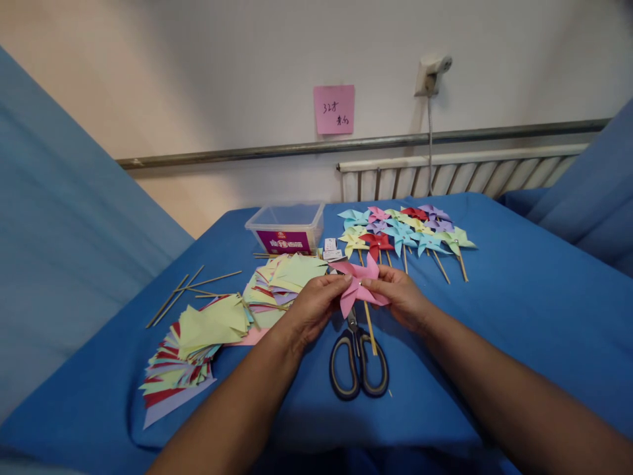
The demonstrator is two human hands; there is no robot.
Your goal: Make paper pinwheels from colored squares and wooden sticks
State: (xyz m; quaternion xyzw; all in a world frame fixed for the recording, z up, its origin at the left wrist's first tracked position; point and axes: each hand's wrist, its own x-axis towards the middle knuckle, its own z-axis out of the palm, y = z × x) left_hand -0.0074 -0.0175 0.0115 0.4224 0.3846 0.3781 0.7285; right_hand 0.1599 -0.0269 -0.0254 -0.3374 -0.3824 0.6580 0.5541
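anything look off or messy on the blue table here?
Nothing damaged or spilled. Loose ends: the wooden sticks lie scattered at odd angles at the left, and the cut paper stacks are fanned out unevenly. The scissors lie under the pink pinwheel, which the left hand and right hand hold.

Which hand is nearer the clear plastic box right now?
Left. The left hand holds the pink pinwheel just in front of the clear plastic box, slightly to its right; the right hand grips the pinwheel's other side, farther right.
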